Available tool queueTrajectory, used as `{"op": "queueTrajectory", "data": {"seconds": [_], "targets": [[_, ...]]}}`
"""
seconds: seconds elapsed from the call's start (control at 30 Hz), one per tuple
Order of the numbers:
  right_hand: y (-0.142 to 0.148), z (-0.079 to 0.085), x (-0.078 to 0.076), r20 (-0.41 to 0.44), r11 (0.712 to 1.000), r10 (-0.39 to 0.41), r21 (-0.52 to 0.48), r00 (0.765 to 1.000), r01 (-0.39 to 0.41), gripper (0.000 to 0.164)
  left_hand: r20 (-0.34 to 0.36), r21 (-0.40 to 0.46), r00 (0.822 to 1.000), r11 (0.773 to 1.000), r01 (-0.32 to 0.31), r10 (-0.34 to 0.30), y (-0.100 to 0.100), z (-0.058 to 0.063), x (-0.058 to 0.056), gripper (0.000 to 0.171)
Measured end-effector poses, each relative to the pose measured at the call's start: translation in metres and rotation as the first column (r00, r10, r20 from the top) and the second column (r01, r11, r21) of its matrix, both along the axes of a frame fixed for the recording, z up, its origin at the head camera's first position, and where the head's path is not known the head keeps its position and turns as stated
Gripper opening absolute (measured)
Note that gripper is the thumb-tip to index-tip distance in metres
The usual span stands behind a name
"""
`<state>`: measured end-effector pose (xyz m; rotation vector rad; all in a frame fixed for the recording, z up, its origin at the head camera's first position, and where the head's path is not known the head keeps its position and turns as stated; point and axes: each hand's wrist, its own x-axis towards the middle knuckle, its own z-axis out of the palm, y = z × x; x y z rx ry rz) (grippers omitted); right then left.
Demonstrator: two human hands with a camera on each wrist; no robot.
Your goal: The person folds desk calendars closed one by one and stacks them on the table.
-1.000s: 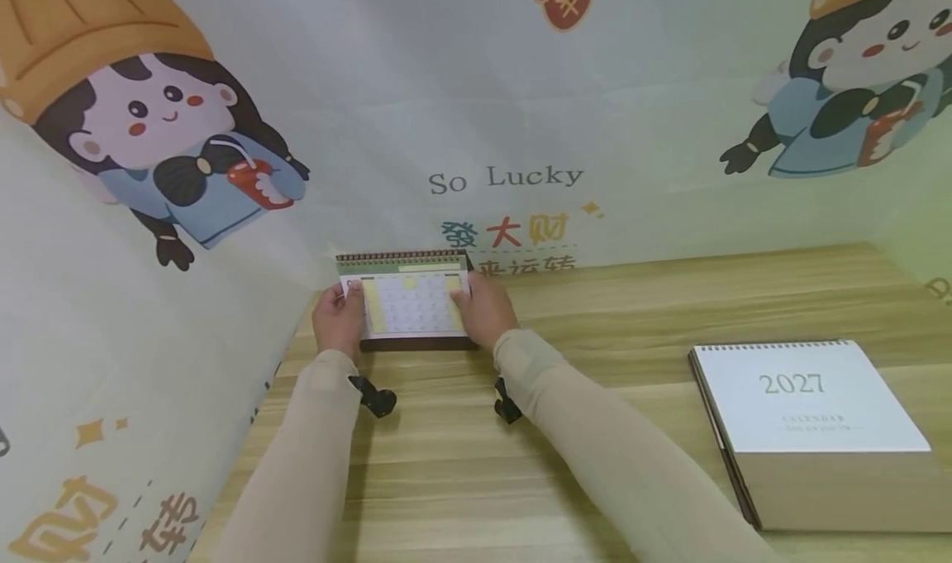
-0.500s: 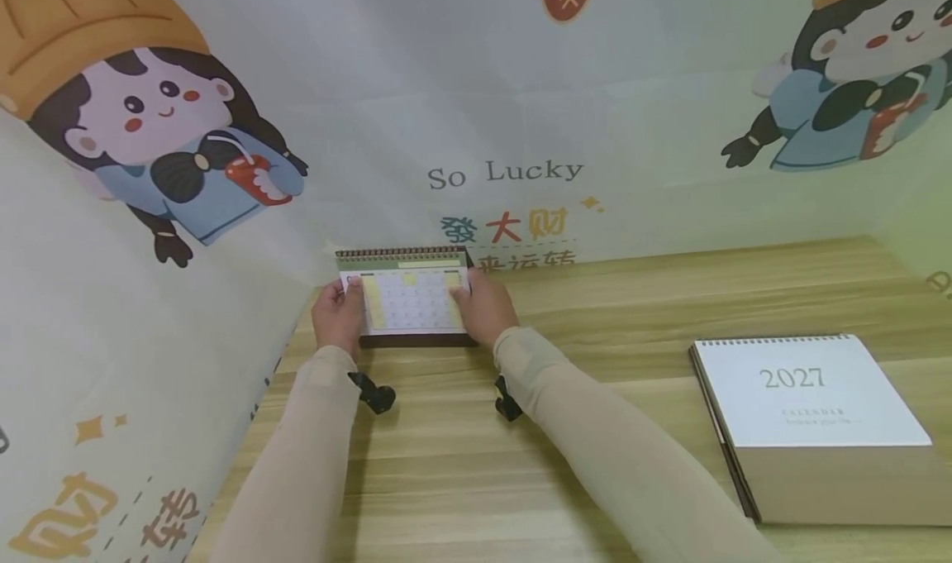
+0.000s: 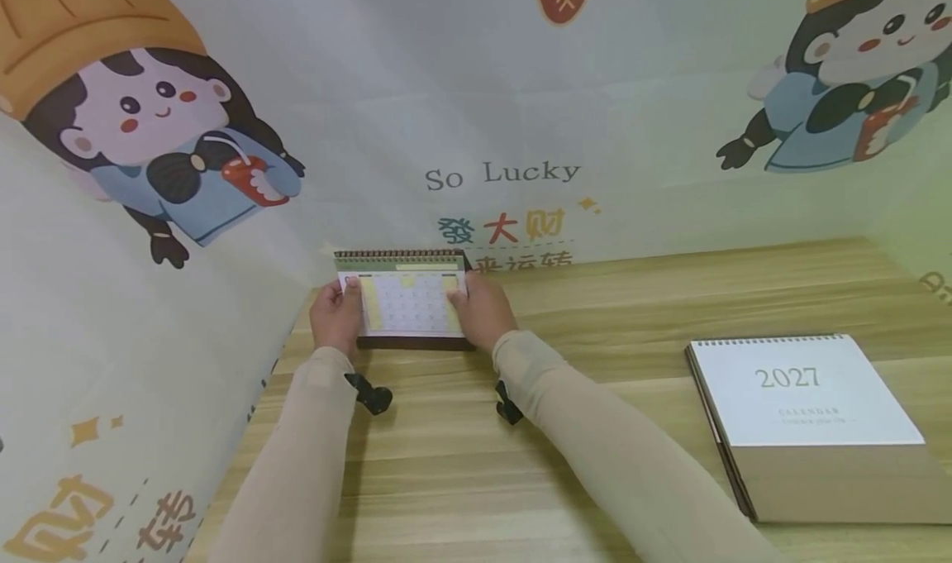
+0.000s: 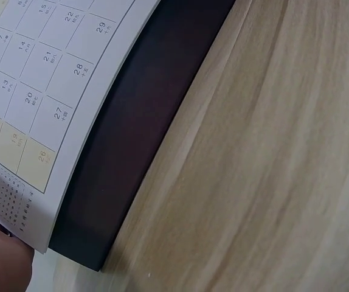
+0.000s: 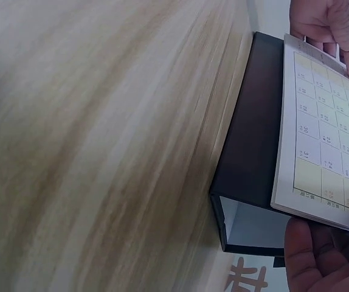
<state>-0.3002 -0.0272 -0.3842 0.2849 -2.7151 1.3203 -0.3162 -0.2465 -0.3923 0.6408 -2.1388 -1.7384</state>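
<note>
A small spiral-bound desk calendar [image 3: 409, 302] with a month grid and a dark stand stands at the back left of the table, near the wall. My left hand [image 3: 336, 315] grips its left edge, thumb over the front page. On the opposite edge, my right hand [image 3: 487, 308] holds it the same way, thumb on the page and fingers behind. In the right wrist view the dark base [image 5: 247, 128] of the calendar meets the wood, and its hollow inside shows. The left wrist view shows page corners hanging over the dark base strip [image 4: 126, 128].
A larger desk calendar [image 3: 806, 398] marked 2027 lies at the right of the wooden table [image 3: 595, 315]. Printed walls [image 3: 640, 116] with cartoon figures enclose the back and left sides. Black wrist devices [image 3: 372, 393] sit under both sleeves.
Hands and calendar keep their places on the table. Only the head view shifts slightly.
</note>
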Motion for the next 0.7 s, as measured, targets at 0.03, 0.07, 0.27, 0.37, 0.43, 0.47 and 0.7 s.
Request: {"op": "queueTrajectory", "data": {"seconds": [0.03,0.07,0.27,0.37,0.43,0.47,0.7], "targets": [[0.000,0.000,0.001,0.003,1.000,0.002,0.001,1.000,-0.002,0.022,-0.003,-0.001,1.000,1.000,0.000,0.000,0.000,0.000,0.000,0.050],[0.000,0.000,0.001,0.006,1.000,0.003,0.005,1.000,-0.003,0.022,-0.008,0.000,1.000,1.000,-0.001,0.001,0.000,-0.001,-0.001,0.049],[0.001,0.002,0.007,0.006,1.000,0.012,-0.001,1.000,-0.012,0.021,-0.035,0.008,0.999,1.000,-0.001,0.002,-0.001,-0.002,-0.003,0.049],[0.000,0.003,0.009,0.015,1.000,0.013,-0.010,1.000,-0.013,0.021,-0.022,0.009,1.000,1.000,0.004,-0.004,-0.002,-0.002,-0.003,0.050],[0.000,0.003,0.010,0.016,1.000,0.011,-0.013,1.000,-0.011,0.020,-0.014,0.005,1.000,1.000,0.013,-0.013,-0.002,-0.002,-0.002,0.052],[0.000,0.003,0.011,0.016,1.000,0.012,-0.011,1.000,-0.011,0.020,-0.009,0.007,1.000,1.000,0.010,-0.010,-0.003,-0.002,-0.002,0.051],[0.001,0.001,0.013,-0.009,1.000,0.004,-0.009,1.000,-0.004,0.021,0.021,0.034,0.999,0.999,0.036,-0.037,-0.006,0.001,-0.002,0.050]]}}
